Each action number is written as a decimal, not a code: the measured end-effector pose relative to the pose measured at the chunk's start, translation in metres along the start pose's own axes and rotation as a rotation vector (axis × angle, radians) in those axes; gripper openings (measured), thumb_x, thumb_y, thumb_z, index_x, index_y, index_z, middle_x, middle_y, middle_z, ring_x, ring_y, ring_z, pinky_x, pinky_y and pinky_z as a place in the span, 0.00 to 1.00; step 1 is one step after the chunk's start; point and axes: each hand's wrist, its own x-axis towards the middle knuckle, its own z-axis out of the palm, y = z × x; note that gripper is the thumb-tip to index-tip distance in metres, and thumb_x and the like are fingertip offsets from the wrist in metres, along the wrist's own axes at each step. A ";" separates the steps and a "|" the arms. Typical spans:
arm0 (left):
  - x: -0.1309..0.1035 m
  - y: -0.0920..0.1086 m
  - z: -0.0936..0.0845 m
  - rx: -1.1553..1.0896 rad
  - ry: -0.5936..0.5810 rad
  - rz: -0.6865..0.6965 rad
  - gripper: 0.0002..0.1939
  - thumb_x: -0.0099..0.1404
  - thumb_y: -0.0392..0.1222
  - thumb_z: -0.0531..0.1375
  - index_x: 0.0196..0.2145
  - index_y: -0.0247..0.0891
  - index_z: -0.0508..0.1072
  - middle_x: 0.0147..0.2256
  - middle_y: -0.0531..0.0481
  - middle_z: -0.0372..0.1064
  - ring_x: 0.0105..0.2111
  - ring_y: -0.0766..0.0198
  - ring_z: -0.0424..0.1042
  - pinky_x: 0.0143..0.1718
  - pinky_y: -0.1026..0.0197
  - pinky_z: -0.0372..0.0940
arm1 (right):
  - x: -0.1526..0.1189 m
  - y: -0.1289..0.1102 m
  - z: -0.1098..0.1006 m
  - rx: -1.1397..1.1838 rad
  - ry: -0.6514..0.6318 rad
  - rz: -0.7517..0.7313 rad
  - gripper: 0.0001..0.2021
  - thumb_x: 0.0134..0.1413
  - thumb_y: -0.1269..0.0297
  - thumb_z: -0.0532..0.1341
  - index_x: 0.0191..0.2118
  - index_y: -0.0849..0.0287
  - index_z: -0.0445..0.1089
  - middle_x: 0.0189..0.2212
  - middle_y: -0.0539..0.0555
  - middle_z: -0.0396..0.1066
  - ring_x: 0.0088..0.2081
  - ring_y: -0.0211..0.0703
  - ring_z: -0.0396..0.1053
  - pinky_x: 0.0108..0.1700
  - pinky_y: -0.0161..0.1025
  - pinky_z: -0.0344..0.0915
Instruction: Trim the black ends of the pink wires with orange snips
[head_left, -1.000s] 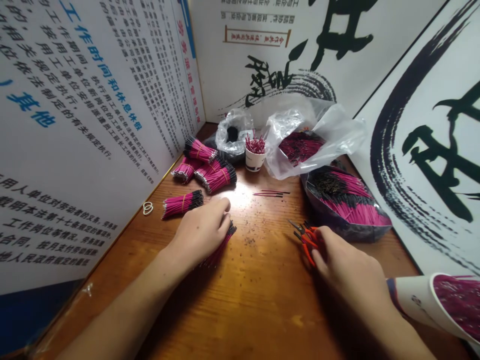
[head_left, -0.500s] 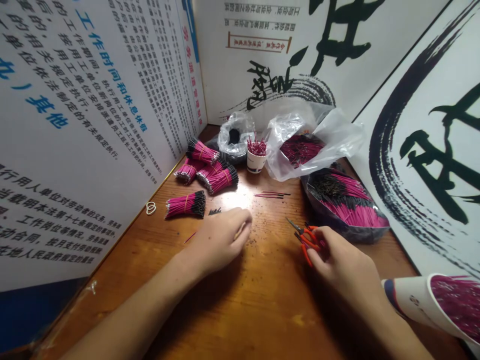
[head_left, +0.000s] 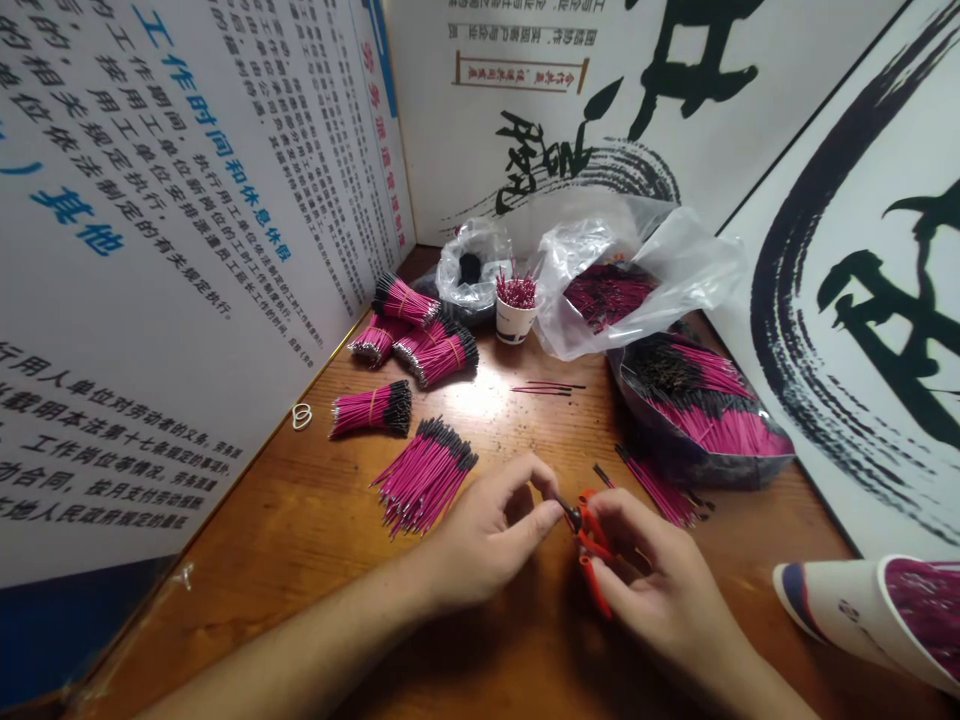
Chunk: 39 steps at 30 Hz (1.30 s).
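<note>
My right hand (head_left: 652, 570) is wrapped around small pliers (head_left: 592, 535) with orange handles, their dark jaws pointing left. At the jaws, my left hand (head_left: 502, 525) pinches thumb against finger; whatever lies between the fingertips is too small to make out. Left of that hand lies a loose, fanned pile of magenta wires (head_left: 424, 475) with black ends and silvery tips. Several more loose wires (head_left: 660, 485) rest on the table beyond my right hand.
Banded wire bundles (head_left: 371, 410) lie at the left and back left. A paper cup of wires (head_left: 515, 322) stands at the back. Plastic bags of wires (head_left: 705, 420) fill the back right. Another cup (head_left: 832, 610) lies tilted at the right. White rings (head_left: 301, 416) sit by the left panel.
My left hand has moved right and nearer me, uncovering the loose wire pile. My right hand has drawn the pliers left and nearer, so the two hands now meet at the jaws.
</note>
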 end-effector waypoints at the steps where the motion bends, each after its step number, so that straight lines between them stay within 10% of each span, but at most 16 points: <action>1: 0.000 0.000 0.001 -0.020 0.010 0.006 0.06 0.68 0.43 0.55 0.36 0.37 0.65 0.31 0.53 0.60 0.28 0.68 0.58 0.29 0.65 0.55 | 0.000 0.000 0.001 0.000 -0.003 -0.006 0.06 0.49 0.71 0.56 0.35 0.56 0.64 0.25 0.48 0.67 0.24 0.36 0.67 0.27 0.30 0.65; 9: 0.001 -0.004 0.002 -0.240 0.074 -0.043 0.07 0.68 0.44 0.55 0.37 0.37 0.64 0.29 0.54 0.62 0.20 0.73 0.57 0.21 0.67 0.53 | 0.005 0.003 -0.006 -0.065 -0.036 0.066 0.03 0.56 0.66 0.55 0.37 0.56 0.63 0.27 0.49 0.69 0.26 0.38 0.68 0.27 0.31 0.63; 19: 0.006 -0.008 -0.009 -0.075 0.221 0.029 0.06 0.69 0.42 0.54 0.35 0.37 0.63 0.29 0.54 0.62 0.23 0.73 0.57 0.25 0.67 0.54 | 0.016 0.020 -0.033 -0.758 0.032 0.322 0.09 0.56 0.56 0.54 0.36 0.54 0.64 0.27 0.53 0.75 0.26 0.48 0.72 0.26 0.37 0.56; 30: 0.006 -0.012 -0.007 -0.076 0.249 0.016 0.07 0.68 0.44 0.55 0.36 0.37 0.65 0.27 0.55 0.60 0.21 0.73 0.57 0.24 0.66 0.54 | 0.003 -0.005 -0.016 -0.374 0.011 -0.073 0.06 0.60 0.61 0.56 0.40 0.55 0.64 0.26 0.49 0.73 0.23 0.38 0.69 0.26 0.32 0.63; 39: 0.007 -0.007 -0.006 -0.033 0.246 0.036 0.04 0.67 0.40 0.56 0.35 0.37 0.67 0.28 0.54 0.61 0.25 0.71 0.58 0.27 0.66 0.56 | 0.001 -0.006 -0.013 -0.349 -0.030 -0.054 0.06 0.62 0.59 0.55 0.40 0.55 0.64 0.22 0.46 0.70 0.21 0.37 0.67 0.24 0.32 0.61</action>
